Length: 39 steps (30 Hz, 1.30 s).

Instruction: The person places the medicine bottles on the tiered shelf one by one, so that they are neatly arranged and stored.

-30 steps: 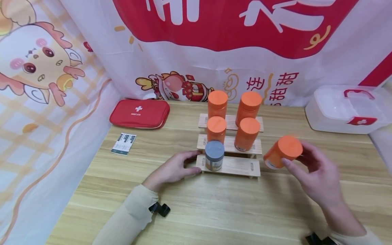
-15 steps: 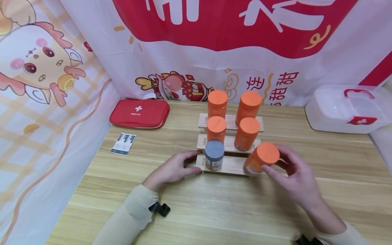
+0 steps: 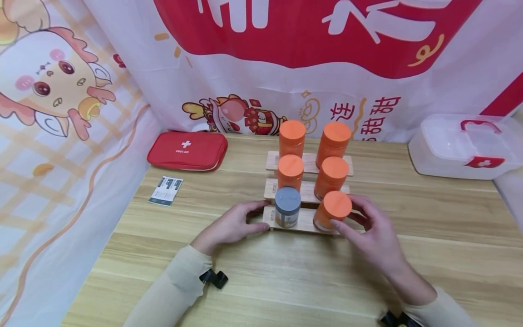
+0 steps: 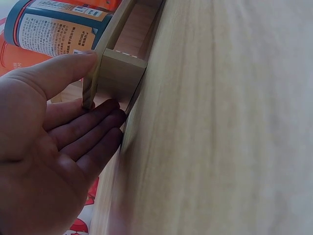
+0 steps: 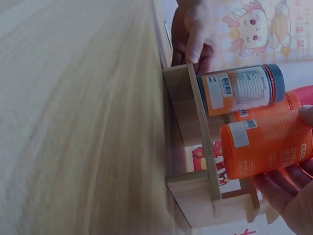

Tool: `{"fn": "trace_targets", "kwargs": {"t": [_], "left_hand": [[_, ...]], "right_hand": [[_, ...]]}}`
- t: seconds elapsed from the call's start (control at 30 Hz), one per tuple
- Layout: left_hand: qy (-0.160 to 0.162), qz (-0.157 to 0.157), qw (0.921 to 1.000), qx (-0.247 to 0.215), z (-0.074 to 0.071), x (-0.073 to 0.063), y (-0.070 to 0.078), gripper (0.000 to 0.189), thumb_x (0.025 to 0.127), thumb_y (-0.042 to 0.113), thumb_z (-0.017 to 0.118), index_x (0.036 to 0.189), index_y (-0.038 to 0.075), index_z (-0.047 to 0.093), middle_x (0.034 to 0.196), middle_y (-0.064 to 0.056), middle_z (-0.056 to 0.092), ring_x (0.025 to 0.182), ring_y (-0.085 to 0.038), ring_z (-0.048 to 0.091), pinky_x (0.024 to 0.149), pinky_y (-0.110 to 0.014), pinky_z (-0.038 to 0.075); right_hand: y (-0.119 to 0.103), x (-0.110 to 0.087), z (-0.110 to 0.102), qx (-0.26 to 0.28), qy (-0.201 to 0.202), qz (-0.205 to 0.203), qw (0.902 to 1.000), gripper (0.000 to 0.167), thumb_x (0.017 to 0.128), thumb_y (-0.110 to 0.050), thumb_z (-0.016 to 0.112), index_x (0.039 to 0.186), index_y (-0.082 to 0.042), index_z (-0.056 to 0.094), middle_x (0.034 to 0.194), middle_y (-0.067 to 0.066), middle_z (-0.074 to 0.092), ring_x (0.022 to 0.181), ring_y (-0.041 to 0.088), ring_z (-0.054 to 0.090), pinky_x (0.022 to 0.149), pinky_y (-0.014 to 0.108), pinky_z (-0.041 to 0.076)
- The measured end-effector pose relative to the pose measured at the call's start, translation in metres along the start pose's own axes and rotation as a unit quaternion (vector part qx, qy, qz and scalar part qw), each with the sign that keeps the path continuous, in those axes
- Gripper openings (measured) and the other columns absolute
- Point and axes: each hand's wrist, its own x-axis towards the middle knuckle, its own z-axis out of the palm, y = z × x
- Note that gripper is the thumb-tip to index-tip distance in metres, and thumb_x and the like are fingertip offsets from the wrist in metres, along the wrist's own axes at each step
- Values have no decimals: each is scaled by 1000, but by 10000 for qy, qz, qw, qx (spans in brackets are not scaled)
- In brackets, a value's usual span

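Observation:
My right hand (image 3: pixel 373 231) holds an orange bottle (image 3: pixel 334 211) by its side, thumb in front and fingers behind. The bottle stands nearly upright at the right end of the lowest step of a wooden tiered stand (image 3: pixel 306 221). Whether its base (image 5: pixel 230 152) touches the board, I cannot tell. A bottle with a grey-blue lid (image 3: pixel 288 206) sits at that step's left end. My left hand (image 3: pixel 229 225) holds the stand's left end, its thumb (image 4: pixel 78 66) on the board's edge and the other fingers by the leg (image 4: pixel 120 76).
Two orange bottles stand on the middle step, one at the left (image 3: pixel 290 171) and one at the right (image 3: pixel 332 177). Two more occupy the top step. Behind lie a red first-aid pouch (image 3: pixel 187 151) and a printed card (image 3: pixel 165 190); a white lidded box (image 3: pixel 461 145) is at right.
My right hand has carried the orange bottle leftward from beside the stand to over the lowest step's right end, and the bottle has become more upright. The left hand stays in place.

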Motion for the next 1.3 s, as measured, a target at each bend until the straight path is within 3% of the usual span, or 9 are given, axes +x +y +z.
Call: {"fn": "trace_targets", "kwargs": {"t": [0.13, 0.83, 1.13, 1.3], "left_hand": [[2, 16, 10000, 18, 0, 0, 1, 68, 100, 31, 80, 160, 13, 53, 165, -9, 54, 156, -30, 47, 130, -54, 38], [61, 56, 10000, 20, -1, -3, 1, 67, 100, 30, 79, 160, 13, 54, 164, -8, 56, 154, -29, 49, 130, -53, 38], [37, 49, 10000, -10, 0, -3, 2, 67, 100, 30, 79, 160, 13, 53, 164, -8, 55, 155, -29, 49, 131, -53, 37], [21, -82, 10000, -49, -1, -6, 3, 72, 100, 33, 80, 162, 14, 50, 166, -8, 53, 156, -29, 47, 131, -53, 36]], "right_hand": [[4, 1, 5, -113, -19, 33, 9999, 54, 90, 2, 85, 140, -5, 67, 136, 7, 68, 122, 3, 65, 103, 13, 56], [8, 3, 10, -85, 68, 227, 9997, 54, 91, -5, 86, 141, -6, 65, 138, 5, 66, 123, 5, 65, 105, 11, 54], [5, -1, 5, -325, -87, 375, 9987, 60, 94, -13, 86, 148, -9, 60, 144, 5, 65, 125, -1, 62, 107, 7, 48], [4, -4, -1, -247, -119, 199, 9994, 65, 92, -3, 85, 151, -6, 57, 145, 7, 64, 126, -2, 62, 110, 7, 47]]}}
